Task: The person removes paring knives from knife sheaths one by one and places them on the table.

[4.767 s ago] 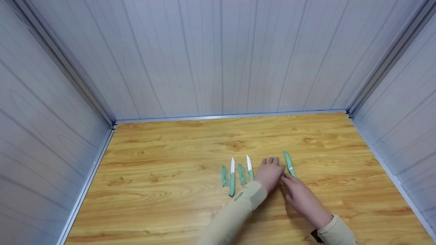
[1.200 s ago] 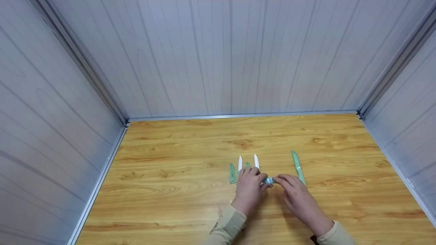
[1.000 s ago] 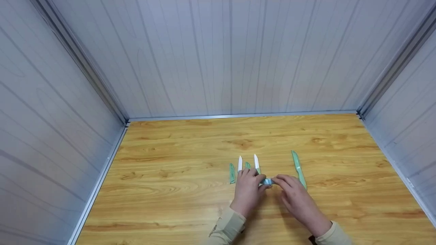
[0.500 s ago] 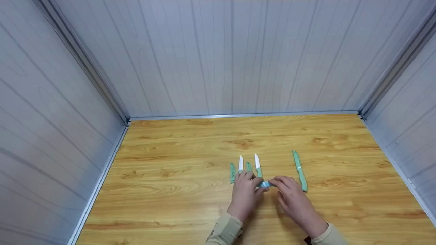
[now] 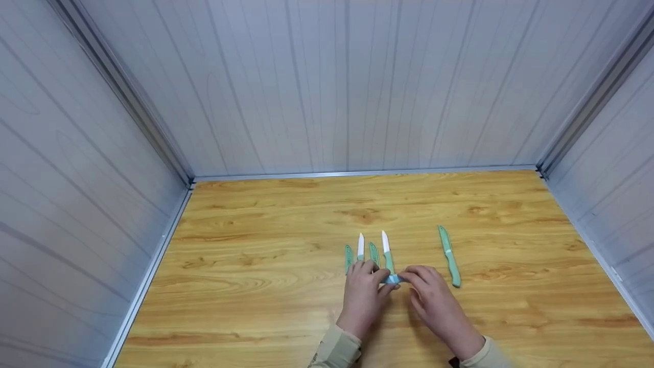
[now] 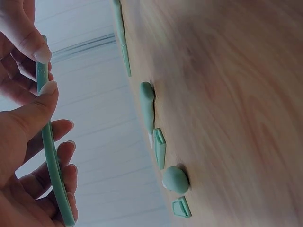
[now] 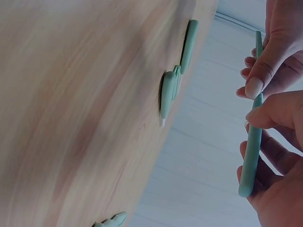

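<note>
My left hand (image 5: 361, 296) and right hand (image 5: 434, 301) hold one green knife (image 7: 251, 156) between them, above the table. In the right wrist view my right fingers and thumb grip its round-ended handle. My left hand grips the other end, a green sheath (image 6: 54, 179), with no white blade showing between. To the left on the table, partly behind my left hand, lie two knives with bare white blades, a left knife (image 5: 360, 246) and a right knife (image 5: 387, 255). Beside them are two loose green sheaths, the outer sheath (image 5: 348, 255) and the inner sheath (image 5: 373, 250).
Right of my hands a sheathed green knife (image 5: 449, 258) lies on the wood-grain table (image 5: 255, 296). Pale panel walls, with a back wall (image 5: 347, 92), enclose the table at the back and both sides.
Earlier both hands bent close over the table between the knives. Since then they have lifted the held knife and drifted left and toward me, uncovering the right bare knife and the sheathed knife's handle.
</note>
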Demonstrator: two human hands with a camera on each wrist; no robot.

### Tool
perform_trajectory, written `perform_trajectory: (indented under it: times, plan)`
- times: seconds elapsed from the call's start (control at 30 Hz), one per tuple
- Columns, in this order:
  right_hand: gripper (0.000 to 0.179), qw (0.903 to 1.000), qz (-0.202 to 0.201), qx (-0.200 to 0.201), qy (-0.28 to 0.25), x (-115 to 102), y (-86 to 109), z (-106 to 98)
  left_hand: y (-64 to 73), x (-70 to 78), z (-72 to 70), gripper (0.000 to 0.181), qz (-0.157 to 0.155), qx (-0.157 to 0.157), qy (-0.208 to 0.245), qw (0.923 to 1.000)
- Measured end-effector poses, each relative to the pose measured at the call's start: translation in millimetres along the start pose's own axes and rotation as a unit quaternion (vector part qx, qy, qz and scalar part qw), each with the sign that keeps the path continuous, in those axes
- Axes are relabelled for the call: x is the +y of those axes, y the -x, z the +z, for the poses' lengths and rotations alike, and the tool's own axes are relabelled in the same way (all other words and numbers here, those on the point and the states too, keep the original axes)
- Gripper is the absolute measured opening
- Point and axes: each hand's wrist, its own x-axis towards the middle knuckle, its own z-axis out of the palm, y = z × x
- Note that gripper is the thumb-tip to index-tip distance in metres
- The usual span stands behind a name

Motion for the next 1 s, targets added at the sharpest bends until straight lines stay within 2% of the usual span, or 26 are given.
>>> perform_trajectory:
  times: [0.2, 0.47, 0.8, 1.0]
  plan:
    - [0.045, 1.0, 0.005, 0.007, 0.001, -4, 0.2, 3, 3.1, -0.5, -2.2, 0.026, -0.017, -0.008, 0.009, 0.9998]
    - [0.039, 0.9996, -0.005, 0.022, 0.014, -6, -0.5, 7, 6.6, 1.3, -3.7, 0.026, -0.024, 0.006, 0.01, 0.9997]
    - [0.032, 0.9991, 0.038, 0.019, -0.008, -12, 1.4, 10, 13.9, 6.2, -4.9, 0.029, -0.067, -0.036, 0.036, 0.9965]
    - [0.034, 0.9987, 0.048, 0.013, -0.015, -12, 3.6, 12, 17.2, 3.5, -2.3, 0.03, -0.056, -0.014, 0.042, 0.9975]
